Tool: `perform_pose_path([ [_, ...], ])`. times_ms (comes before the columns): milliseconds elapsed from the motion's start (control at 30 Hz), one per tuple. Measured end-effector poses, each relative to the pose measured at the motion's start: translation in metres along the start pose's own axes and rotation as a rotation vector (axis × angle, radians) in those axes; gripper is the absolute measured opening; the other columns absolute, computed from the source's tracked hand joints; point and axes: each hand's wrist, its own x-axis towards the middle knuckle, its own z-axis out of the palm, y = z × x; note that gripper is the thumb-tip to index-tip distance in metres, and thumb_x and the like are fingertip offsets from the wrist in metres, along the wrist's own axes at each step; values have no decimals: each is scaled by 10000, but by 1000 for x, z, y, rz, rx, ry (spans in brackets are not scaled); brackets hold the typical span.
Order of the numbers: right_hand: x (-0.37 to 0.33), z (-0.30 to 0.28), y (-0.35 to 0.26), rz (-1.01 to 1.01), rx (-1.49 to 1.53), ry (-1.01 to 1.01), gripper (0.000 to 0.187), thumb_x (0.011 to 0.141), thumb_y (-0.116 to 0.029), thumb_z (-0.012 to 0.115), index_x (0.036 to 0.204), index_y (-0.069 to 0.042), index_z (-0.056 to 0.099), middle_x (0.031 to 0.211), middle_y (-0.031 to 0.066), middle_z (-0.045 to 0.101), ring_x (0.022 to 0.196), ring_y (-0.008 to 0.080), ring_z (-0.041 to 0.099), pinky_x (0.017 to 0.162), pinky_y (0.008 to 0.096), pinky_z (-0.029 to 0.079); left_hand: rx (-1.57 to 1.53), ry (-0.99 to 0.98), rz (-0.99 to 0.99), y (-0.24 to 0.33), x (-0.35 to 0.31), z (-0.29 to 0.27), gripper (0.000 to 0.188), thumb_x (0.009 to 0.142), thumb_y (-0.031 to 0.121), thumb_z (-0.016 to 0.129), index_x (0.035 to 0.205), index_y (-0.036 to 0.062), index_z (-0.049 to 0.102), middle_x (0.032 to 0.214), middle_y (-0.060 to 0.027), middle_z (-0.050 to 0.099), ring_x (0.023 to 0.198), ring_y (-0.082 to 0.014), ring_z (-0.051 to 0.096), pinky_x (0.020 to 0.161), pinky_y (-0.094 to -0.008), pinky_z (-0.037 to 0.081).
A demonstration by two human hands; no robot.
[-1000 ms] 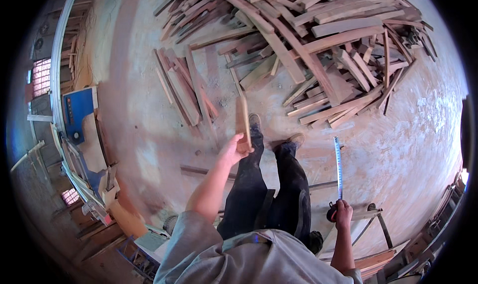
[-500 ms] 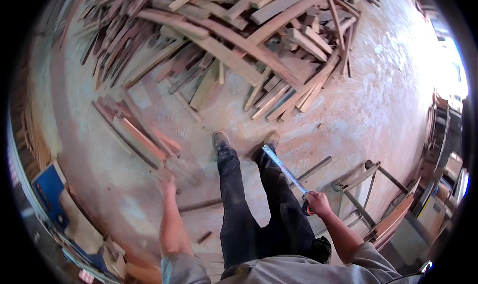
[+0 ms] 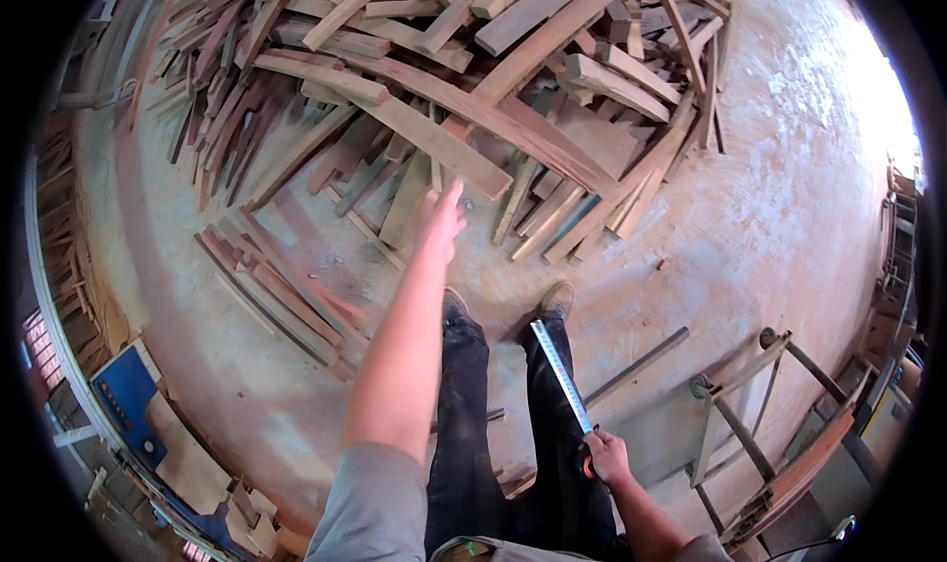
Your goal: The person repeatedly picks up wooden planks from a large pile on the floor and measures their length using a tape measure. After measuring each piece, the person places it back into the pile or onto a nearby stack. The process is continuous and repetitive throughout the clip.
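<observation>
My left hand [image 3: 440,225] reaches forward with its fingers stretched out, nothing in them. Its fingertips are close to the near end of a long pale plank [image 3: 434,138] that juts from a big wood pile; whether they touch I cannot tell. Low on the right, my right hand [image 3: 609,457] grips a tape measure [image 3: 589,466] with a dark and orange case. The tape's pale blade [image 3: 562,377] is drawn out and slants forward over my right leg. Left of my feet lies a small stack of reddish wood strips [image 3: 281,291].
The wood pile [image 3: 552,54] spreads over the floor ahead, its boards crossing at many angles. A loose dark bar [image 3: 636,367] lies right of my feet. Farther right stands a wheeled metal frame [image 3: 747,439]. A blue panel [image 3: 126,404] is at the left.
My left hand has left the end of the small stack and swung forward and right to the big pile. My right hand still holds the extended tape, now slightly lower in view.
</observation>
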Motion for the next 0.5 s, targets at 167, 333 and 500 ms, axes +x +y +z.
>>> perform_pose_path([
  [167,9,-7,13,51,215,-2,284,918,-199,561,755,-2,684,671,9,617,614,83,529,596,258,432,-464,132,-52,-4,67,39,565,901,333,693,1295,-13,481,1210,-105,559,1072,-229,574,853,-386,512],
  [333,15,-20,7,101,140,-35,279,919,-185,561,743,-3,678,659,-4,599,599,72,503,582,249,418,-552,31,100,-37,60,-7,463,912,304,678,1265,49,520,1176,-75,586,1052,-228,588,889,-399,499],
  [500,18,-26,1,61,183,-54,285,919,-186,559,737,-4,679,664,5,621,605,73,526,594,246,432,-440,197,-68,-59,-57,-69,447,929,231,647,1313,54,502,1188,-55,586,1089,-211,578,921,-384,483],
])
